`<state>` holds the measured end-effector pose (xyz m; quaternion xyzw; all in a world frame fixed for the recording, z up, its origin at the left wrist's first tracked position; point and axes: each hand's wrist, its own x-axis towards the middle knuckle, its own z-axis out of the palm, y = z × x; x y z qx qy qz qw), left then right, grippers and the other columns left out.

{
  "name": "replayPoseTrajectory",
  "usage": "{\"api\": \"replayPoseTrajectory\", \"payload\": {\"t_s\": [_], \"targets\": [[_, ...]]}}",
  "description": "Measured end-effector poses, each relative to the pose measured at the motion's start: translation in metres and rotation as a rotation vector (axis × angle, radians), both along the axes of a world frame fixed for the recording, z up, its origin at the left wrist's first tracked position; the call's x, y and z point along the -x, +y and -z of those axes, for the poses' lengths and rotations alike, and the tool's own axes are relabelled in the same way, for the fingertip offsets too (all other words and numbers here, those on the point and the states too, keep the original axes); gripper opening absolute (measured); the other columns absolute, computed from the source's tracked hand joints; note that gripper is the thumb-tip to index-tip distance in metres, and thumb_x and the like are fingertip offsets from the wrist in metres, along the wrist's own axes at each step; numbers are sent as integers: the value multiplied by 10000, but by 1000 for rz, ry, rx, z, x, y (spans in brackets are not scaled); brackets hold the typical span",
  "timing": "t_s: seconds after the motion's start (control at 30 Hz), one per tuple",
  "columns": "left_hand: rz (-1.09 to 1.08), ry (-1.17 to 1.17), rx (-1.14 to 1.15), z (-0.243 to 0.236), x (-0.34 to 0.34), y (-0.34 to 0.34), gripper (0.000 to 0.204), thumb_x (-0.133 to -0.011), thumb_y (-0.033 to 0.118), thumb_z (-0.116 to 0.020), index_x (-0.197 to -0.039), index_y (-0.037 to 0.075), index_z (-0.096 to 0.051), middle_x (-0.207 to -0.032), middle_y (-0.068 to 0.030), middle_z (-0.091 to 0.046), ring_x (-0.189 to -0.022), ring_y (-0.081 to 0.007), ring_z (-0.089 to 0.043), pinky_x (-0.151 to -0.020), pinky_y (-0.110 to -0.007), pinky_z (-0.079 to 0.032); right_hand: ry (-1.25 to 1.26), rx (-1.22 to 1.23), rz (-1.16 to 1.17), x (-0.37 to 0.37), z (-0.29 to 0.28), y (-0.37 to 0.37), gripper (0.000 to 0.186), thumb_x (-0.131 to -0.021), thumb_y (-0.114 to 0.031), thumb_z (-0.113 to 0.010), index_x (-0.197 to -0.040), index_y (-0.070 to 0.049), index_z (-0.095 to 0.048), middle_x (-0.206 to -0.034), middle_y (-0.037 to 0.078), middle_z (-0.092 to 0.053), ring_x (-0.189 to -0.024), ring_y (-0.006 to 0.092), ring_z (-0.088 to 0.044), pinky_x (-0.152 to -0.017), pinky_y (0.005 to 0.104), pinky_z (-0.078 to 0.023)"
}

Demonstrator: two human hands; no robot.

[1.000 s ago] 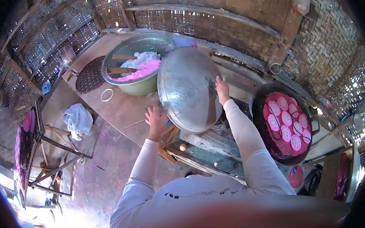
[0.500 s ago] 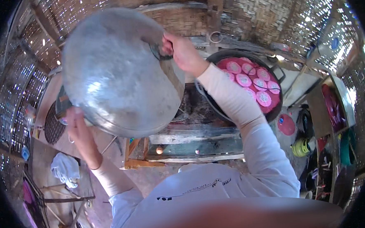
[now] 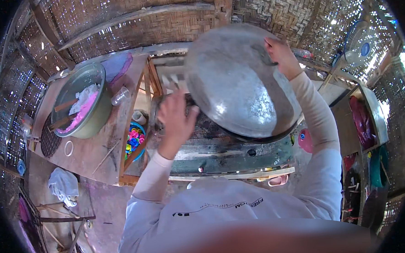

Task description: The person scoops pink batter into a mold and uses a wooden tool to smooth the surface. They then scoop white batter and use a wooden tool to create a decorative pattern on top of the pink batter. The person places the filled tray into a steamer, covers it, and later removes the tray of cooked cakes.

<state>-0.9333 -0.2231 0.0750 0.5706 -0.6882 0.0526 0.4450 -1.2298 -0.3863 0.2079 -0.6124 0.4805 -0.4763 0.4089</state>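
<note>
My right hand (image 3: 281, 56) is closed on the dark handle of a large, dull metal lid (image 3: 230, 84), which is tilted over a dark pan (image 3: 244, 138); its contents are hidden beneath the lid. My left hand (image 3: 177, 118) is off the lid at its lower left, fingers apart, over the sooty stove top (image 3: 198, 140). Something pale and blurred shows just above that hand, too smeared to name.
A green tub (image 3: 88, 125) with pink and white mixture and wooden paddles stands on a left board (image 3: 98, 155), beside a white ring (image 3: 68, 148) and clear container (image 3: 120, 96). A blue basin (image 3: 139, 152) holds colourful pieces. A fan (image 3: 359, 49) stands at right.
The lid has moved rightward from in front of the tub and now covers the pan of pink rounds. My left hand has let go of its rim. The tub is visible again.
</note>
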Motion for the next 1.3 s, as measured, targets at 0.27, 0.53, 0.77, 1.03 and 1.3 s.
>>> {"api": "replayPoseTrajectory", "payload": {"t_s": [0.27, 0.53, 0.77, 1.03, 1.3], "targets": [[246, -189, -310, 57, 76, 10, 669, -764, 381, -566, -1287, 23, -353, -1240, -137, -335, -1129, -313, -296, -897, -456, -235, 43, -38, 197, 38, 81, -34, 291, -861, -320, -538, -697, -83, -582, -618, -36, -506, -540, 81, -432, -497, 250, -322], [242, -205, -386, 79, 80, 4, 681, -765, 400, -566, -1273, -4, -360, -1237, -144, -328, -1142, -335, -282, -900, -468, -231, -1, -100, 193, 31, 121, -43, 290, -881, -347, -508, -686, -134, -534, -541, -69, -408, -411, 50, -315, -383, 223, -229], [237, -199, -400, 77, 77, 3, 652, -745, 367, -599, -1237, -8, -392, -1242, -143, -333, -1143, -334, -287, -902, -469, -234, 64, -49, 85, 30, 134, -49, 285, -873, -337, -513, -687, -122, -529, -559, -52, -422, -427, 59, -325, -384, 228, -240], [260, -174, -432, 74, 79, -1, 670, -749, 387, -586, -1243, -22, -392, -1250, -165, -323, -1157, -341, -272, -919, -480, -225, 14, -91, 150, 36, 144, -59, 300, -870, -351, -519, -673, -125, -518, -561, -54, -417, -429, 55, -329, -388, 226, -236], [109, -78, -362, 79, 74, 4, 696, -711, 305, -641, -1294, 70, -343, -1225, -130, -353, -1107, -308, -304, -914, -459, -225, 701, 587, 210, 70, 153, -76, 239, -862, -311, -528, -844, -79, -579, -681, 43, -547, -617, 212, -523, -540, 311, -403]]}}
